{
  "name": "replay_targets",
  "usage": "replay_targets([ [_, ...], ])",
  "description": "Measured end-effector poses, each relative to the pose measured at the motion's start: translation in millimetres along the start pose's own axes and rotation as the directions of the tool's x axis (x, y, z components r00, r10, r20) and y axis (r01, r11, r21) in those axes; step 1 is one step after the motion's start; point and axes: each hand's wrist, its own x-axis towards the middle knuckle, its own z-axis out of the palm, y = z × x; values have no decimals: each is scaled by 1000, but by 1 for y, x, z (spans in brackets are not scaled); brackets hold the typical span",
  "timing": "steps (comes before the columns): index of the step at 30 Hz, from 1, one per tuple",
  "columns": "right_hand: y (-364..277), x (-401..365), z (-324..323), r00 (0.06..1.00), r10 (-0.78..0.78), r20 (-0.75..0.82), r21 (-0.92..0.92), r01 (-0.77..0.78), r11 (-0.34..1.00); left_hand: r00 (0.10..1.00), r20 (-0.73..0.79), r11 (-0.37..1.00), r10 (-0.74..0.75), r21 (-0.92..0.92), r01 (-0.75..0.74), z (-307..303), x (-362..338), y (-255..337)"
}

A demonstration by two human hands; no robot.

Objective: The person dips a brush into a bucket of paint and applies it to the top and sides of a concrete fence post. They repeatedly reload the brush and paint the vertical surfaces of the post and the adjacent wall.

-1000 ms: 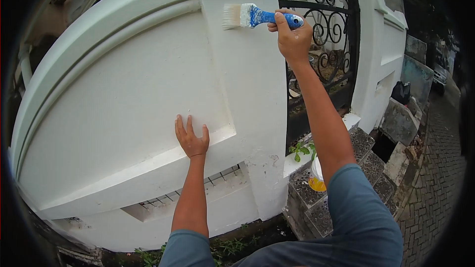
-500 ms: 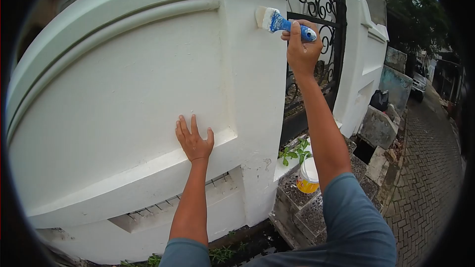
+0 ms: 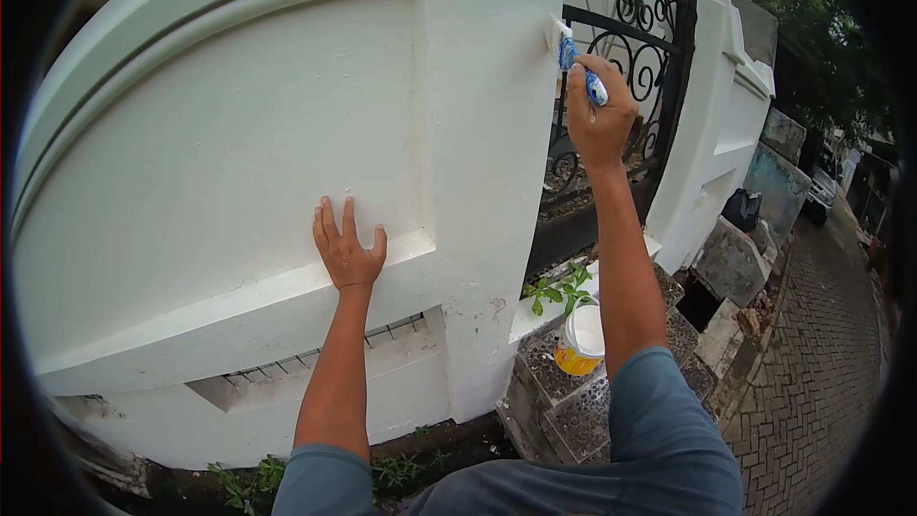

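My right hand (image 3: 604,115) is closed round the handle of a blue, paint-smeared brush (image 3: 568,50). The pale bristles touch the right edge of the white wall pillar (image 3: 487,115), beside the black gate. My left hand (image 3: 351,247) rests with spread fingers on the recessed white wall panel (image 3: 239,162), just above its lower ledge, and holds nothing. Below my right forearm, a white and yellow paint bucket (image 3: 580,339) stands open on the stone step, with white paint in it.
A black wrought-iron gate (image 3: 611,220) stands behind my right arm. Green leaves (image 3: 557,292) grow beside the bucket. Farther right are another white pillar (image 3: 712,124), a black bag (image 3: 741,209), concrete slabs (image 3: 734,263) and a paved lane (image 3: 812,344). A ditch with weeds runs below the wall.
The brush has moved right, from the pillar's face to its edge, and turned more upright in my right hand. My view has shifted a little; my left hand remains on the panel.
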Motion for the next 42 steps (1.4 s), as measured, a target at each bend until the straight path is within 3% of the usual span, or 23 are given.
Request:
replay_targets([
  [3, -38, -10, 11, 985, -11, 171, 154, -16, 988, 1000, -4, 1000, 4, 15, -4, -1, 0, 3],
  [5, -54, -12, 17, 984, -142, 109, 277, 107, 955, 1000, -4, 1000, 8, 25, -8, 0, 0, 3],
  [8, -66, -18, 11, 941, 202, 270, 551, -323, 769, 1000, -8, 999, 14, 52, -14, 2, 1, 3],
  [9, -62, -13, 1, 904, 249, 348, 539, -411, 735, 1000, -7, 998, 12, 63, -12, 2, 0, 3],
  [12, -17, -19, -9, 850, 417, 320, 479, -525, 703, 1000, -7, 998, 0, 64, 1, 1, 0, 6],
  [14, 11, -26, -20, 867, 454, 203, 464, -494, 736, 1000, -25, 997, 17, 74, -16, 3, 0, 6],
  [17, 30, -33, -37, 927, 367, 75, 182, -374, 909, 999, -32, 997, 13, 75, -11, 4, 0, 7],
  [20, 20, -37, -33, 995, 97, -9, -27, -97, 995, 1000, -22, 998, 6, 64, -5, 3, -2, 7],
  [25, -44, -50, 3, 976, 19, 217, 130, -49, 990, 1000, -10, 997, 11, 71, -10, 6, -1, 8],
  [28, -60, -44, 9, 989, 22, 146, 492, -92, 866, 1000, -2, 997, 20, 77, -20, 5, -1, 7],
  [30, -58, -36, -1, 946, 232, 227, 610, -324, 723, 1000, 2, 997, 17, 79, -17, 6, -2, 7],
  [32, -45, -32, -6, 825, 442, 352, 666, -552, 501, 1000, 3, 997, 16, 77, -16, 7, -1, 6],
  [36, 14, -33, -12, 777, 589, 223, 556, -597, 578, 1000, 6, 997, 15, 75, -16, 7, -2, 5],
  [38, 23, -31, -20, 818, 560, 133, 438, -555, 707, 1000, 5, 997, 12, 77, -12, 7, 0, 7],
  [40, 23, -27, -20, 961, 269, -62, 193, -252, 948, 1000, 12, 996, 8, 85, -9, 6, -2, 9],
  [41, 22, -26, -18, 988, 90, -128, 39, -86, 996, 1000, 10, 996, 8, 88, -9, 6, -2, 8],
  [42, 19, -25, -15, 991, 42, -129, -36, -47, 998, 1000, 7, 996, 9, 90, -10, 7, -2, 7],
])
